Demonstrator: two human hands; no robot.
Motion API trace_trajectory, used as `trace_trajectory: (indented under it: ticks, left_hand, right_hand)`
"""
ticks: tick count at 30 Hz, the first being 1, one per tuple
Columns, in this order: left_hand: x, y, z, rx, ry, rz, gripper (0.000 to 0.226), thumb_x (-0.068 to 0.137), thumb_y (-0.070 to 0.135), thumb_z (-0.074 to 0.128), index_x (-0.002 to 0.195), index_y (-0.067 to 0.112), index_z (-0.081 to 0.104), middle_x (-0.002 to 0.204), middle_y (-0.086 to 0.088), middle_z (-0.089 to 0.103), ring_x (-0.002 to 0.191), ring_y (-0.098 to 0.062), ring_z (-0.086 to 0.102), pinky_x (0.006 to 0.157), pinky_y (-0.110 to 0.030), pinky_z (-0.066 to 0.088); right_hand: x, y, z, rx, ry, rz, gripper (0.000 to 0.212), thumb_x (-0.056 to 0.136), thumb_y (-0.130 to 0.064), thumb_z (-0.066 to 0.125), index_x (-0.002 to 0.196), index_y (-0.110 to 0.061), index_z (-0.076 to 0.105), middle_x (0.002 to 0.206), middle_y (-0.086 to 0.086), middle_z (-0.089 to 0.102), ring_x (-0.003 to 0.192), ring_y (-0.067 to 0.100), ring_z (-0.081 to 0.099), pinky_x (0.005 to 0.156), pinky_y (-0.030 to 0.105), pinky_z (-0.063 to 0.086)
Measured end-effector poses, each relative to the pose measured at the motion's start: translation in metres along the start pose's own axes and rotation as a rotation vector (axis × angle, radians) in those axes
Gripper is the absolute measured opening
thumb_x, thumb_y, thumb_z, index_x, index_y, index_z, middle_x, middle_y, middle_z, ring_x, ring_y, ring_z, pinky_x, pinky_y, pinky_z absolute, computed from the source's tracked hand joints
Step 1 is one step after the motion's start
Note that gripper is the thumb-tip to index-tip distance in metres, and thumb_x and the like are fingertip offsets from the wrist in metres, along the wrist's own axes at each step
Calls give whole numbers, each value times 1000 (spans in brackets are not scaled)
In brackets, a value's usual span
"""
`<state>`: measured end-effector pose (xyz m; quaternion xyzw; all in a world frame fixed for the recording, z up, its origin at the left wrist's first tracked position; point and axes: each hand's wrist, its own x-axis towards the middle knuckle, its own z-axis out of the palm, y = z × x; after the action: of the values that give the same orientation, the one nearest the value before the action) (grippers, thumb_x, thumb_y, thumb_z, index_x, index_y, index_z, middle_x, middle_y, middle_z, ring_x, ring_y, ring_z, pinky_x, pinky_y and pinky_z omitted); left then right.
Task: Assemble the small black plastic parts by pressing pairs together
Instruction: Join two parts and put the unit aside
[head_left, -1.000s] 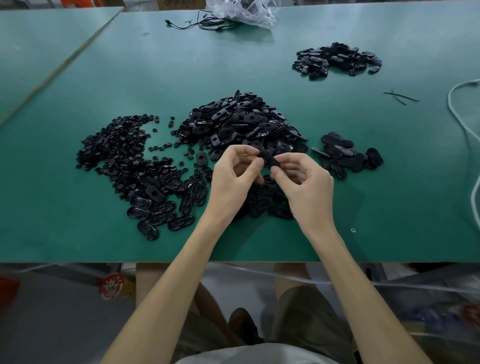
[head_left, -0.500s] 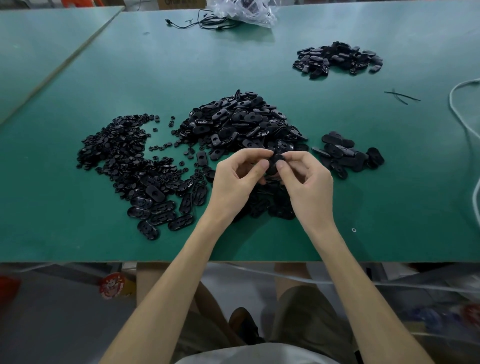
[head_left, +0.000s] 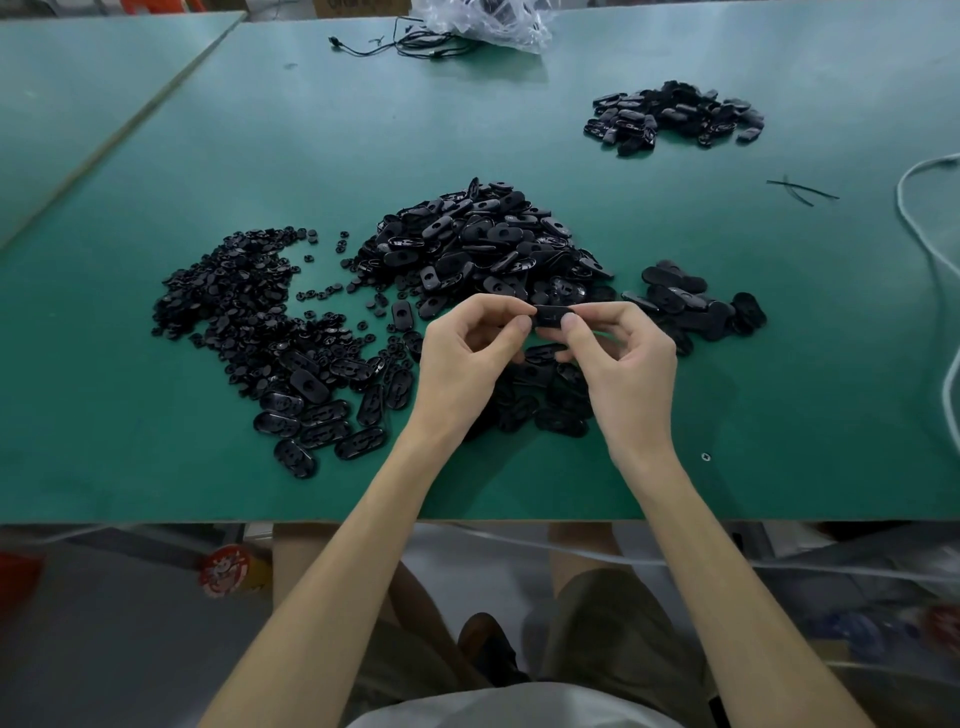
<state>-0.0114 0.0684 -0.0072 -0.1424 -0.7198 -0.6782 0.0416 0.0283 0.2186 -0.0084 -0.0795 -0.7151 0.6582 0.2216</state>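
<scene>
Left hand: Our left hand (head_left: 467, 353) is up over the near middle of the green table (head_left: 779, 374). Its thumb and first finger pinch the left end of one black part (head_left: 551, 316). Our other fingers are curled in.
Right hand: Our right hand (head_left: 618, 364) pinches the right end of the same black part with thumb and first finger. The rest of its fingers are curled too.
Black part: It is small and long. We hold it sideways between our two hands, up off the table. We cannot tell if it is one piece or two pressed together.
Big pile (head_left: 478, 244): At 12 o'clock from our hands we see a tall heap of oval pieces, just behind our fingertips.
Tiny bits (head_left: 234, 301): At 9 o'clock we see a wide spread of very small black bits.
Flat ovals (head_left: 317, 421): At 8 o'clock some bigger oval pieces lie flat, side by side.
Shadow pieces (head_left: 545, 410): At 6 o'clock, under our hands, more black pieces lie on the table.
Right heap (head_left: 685, 306): At 3 o'clock, near our right hand, we see a small heap of ovals.
Far heap (head_left: 675, 114): At 1 o'clock, well apart from us, is one more heap.
White cord (head_left: 924, 234): It runs along the table edge at 3 o'clock.
Plastic bag (head_left: 483, 21): It sits at the far edge at 12 o'clock, with a thin black wire (head_left: 405, 47) beside it.
</scene>
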Motion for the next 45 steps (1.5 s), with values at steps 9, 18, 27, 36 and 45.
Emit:
trace_trajectory:
  ticks: [9, 18, 27, 36, 45]
  left_hand:
    - [1, 1, 1, 11, 35, -9, 5, 96, 4, 73, 100, 4, 71, 89, -6, 73, 70, -10, 67, 69, -22, 55]
    - [0, 0, 1, 60, 11, 6, 3, 96, 8, 74, 98, 9, 72, 85, 3, 73, 68, -11, 65, 67, -24, 55]
    - [-1, 3, 1, 93, 26, 12, 3, 96, 9, 74, 97, 11, 74, 86, 2, 74, 69, -8, 64, 67, -22, 54]
    - [-2, 5, 3, 143, 43, 2, 4, 97, 6, 71, 100, 8, 73, 87, -2, 74, 69, -13, 65, 67, -27, 57]
    - [-2, 6, 1, 76, 80, -47, 4, 98, 9, 71, 101, 6, 71, 81, 2, 70, 62, -9, 62, 64, -19, 50]
  right_hand:
    - [1, 0, 1, -52, -58, -18, 3, 95, -18, 75, 94, -18, 73, 87, -3, 80, 80, 18, 78, 80, 48, 64]
    - [0, -4, 0, -76, -83, -17, 7, 94, -12, 78, 91, -16, 73, 84, -5, 79, 76, 16, 77, 79, 41, 64]
    - [1, -3, -1, -69, -96, -23, 8, 93, -13, 78, 92, -18, 73, 86, -4, 80, 78, 16, 78, 79, 40, 64]
    - [0, -1, -1, -44, -68, -22, 4, 94, -14, 76, 94, -16, 72, 88, -1, 80, 79, 18, 79, 81, 48, 64]
    - [0, -3, 1, 50, -39, 21, 3, 98, -7, 71, 97, -4, 69, 91, 6, 80, 89, 18, 80, 70, 25, 62]
